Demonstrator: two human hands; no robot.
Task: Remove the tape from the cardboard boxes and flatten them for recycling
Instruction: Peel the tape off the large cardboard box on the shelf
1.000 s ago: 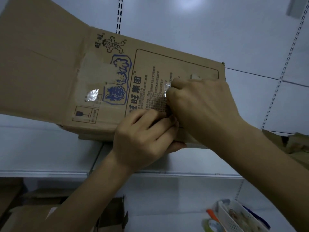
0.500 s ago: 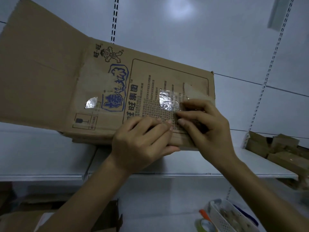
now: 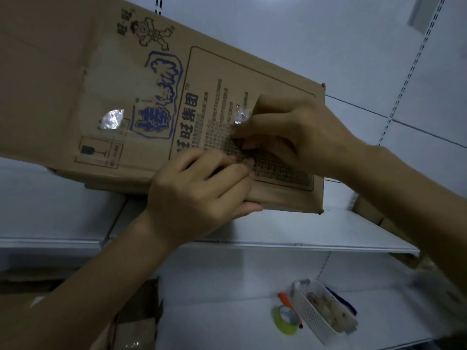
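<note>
A flattened brown cardboard box (image 3: 75, 79) with blue and black print is held up in front of white shelves. Clear tape (image 3: 241, 114) runs across its printed face and glints at a second spot (image 3: 112, 119) further left. My left hand (image 3: 199, 195) grips the box's lower edge, thumb underneath and fingers pressed on the print. My right hand (image 3: 293, 132) lies on the face just right of the glint, fingertips pinched at the tape's edge.
A white shelf (image 3: 303, 238) runs under the box. On the lower shelf sit a white slotted basket (image 3: 323, 311), a green tape roll (image 3: 285, 319) and an orange-handled tool (image 3: 286, 300). More cardboard lies at bottom left (image 3: 131, 314) and on the shelf at right (image 3: 371, 213).
The box looms larger and closer in view. My right hand has slid left across the face and now covers most of the tape glint, fingertips curled at its edge. My left hand keeps its grip.
</note>
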